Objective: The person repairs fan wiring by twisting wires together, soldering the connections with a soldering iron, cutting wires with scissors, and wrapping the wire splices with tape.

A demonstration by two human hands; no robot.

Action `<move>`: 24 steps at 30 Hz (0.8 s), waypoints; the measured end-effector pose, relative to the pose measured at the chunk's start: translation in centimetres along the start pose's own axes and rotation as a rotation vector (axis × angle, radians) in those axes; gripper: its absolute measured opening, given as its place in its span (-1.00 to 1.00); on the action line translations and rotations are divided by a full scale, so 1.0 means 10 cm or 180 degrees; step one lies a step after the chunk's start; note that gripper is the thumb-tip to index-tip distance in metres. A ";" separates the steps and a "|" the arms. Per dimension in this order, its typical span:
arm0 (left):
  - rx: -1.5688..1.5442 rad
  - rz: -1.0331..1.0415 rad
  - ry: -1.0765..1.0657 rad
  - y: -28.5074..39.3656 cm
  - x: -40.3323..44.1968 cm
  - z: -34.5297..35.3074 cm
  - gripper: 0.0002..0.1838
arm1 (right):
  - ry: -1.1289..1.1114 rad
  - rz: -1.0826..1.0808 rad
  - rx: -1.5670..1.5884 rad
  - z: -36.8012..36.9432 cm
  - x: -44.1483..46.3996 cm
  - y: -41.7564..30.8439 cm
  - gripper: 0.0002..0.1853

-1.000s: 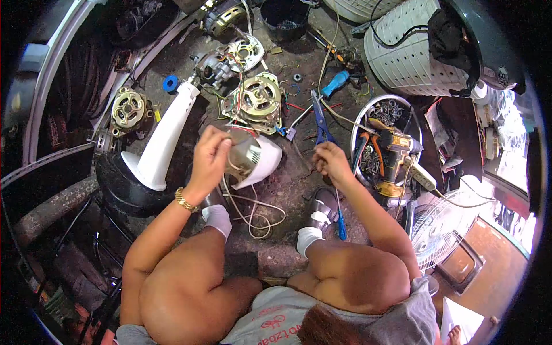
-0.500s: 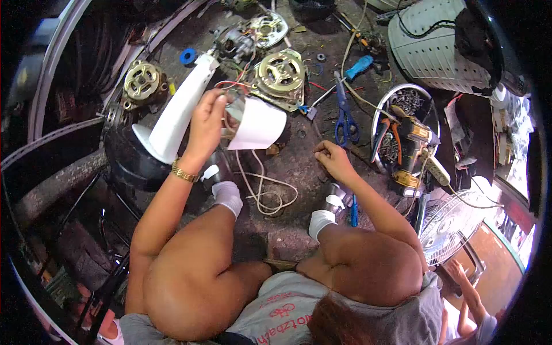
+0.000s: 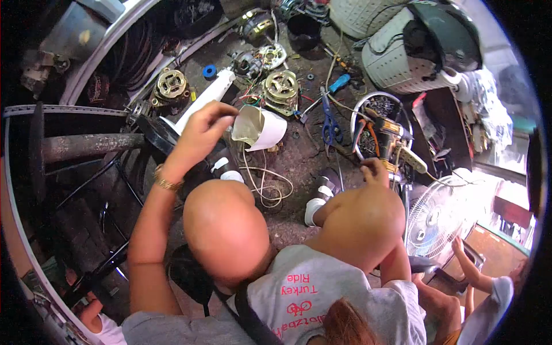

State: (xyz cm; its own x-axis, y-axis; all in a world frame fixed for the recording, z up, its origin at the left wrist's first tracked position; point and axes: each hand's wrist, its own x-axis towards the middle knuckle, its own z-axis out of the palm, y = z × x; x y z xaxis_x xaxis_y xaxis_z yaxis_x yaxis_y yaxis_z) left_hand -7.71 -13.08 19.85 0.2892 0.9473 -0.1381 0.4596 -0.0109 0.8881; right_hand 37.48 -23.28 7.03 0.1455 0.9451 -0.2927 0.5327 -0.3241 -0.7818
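My left hand (image 3: pixel 201 133) is beside the open rim of a white plastic housing (image 3: pixel 270 131), thumb and forefinger apart, with nothing visible between them. The housing lies on its side, and a pale cord (image 3: pixel 287 187) loops on the floor below it. Over my right knee, my right hand (image 3: pixel 375 171) hangs loosely with its fingers slightly apart and empty, just below a yellow-and-black power drill (image 3: pixel 391 133). Behind the housing is a metal motor (image 3: pixel 281 86) with loose wires. Blue-handled scissors (image 3: pixel 330 127) lie between the housing and a round tray of small metal parts (image 3: pixel 355 123).
A white stand (image 3: pixel 208 99) leans left of the housing, near another motor (image 3: pixel 172 84) and a blue ring (image 3: pixel 209 72). A blue screwdriver (image 3: pixel 339 83) lies behind the scissors. White perforated drums (image 3: pixel 385 63) stand at back right. A fan grille (image 3: pixel 431 215) and another person's arm (image 3: pixel 472 267) are at right.
My right hand has moved right, away from the scissors, to above my knee. My left thumb and forefinger have parted beside the housing. My knees are higher, and the view has shifted.
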 end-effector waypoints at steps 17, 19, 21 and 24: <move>-0.0543 -0.4108 -0.1251 -0.38 -2.86 0.12 -0.62 | -0.4712 -0.4302 0.2424 -0.12 -2.08 -3.32 -0.76; -0.0599 -0.4160 -0.1313 -0.45 -3.07 0.14 -0.63 | -0.4678 -0.4401 0.2402 -0.12 -2.09 -3.37 -0.76; -0.0600 -0.4162 -0.1292 -0.47 -3.17 0.16 -0.64 | -0.4655 -0.4477 0.2394 -0.16 -2.10 -3.41 -0.77; -0.0570 -0.4116 -0.1241 -0.45 -3.27 0.20 -0.65 | -0.4769 -0.4624 0.2276 -0.24 -2.09 -3.50 -0.78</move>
State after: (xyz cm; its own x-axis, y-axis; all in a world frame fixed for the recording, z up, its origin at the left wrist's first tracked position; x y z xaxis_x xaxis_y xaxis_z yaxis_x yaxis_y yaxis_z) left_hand -17.59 -44.60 19.49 -0.0311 0.0972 -0.9948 0.4751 0.8771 0.0709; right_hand 17.81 -31.62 41.80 -0.7033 -0.1257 0.6996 -0.7102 0.0825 -0.6991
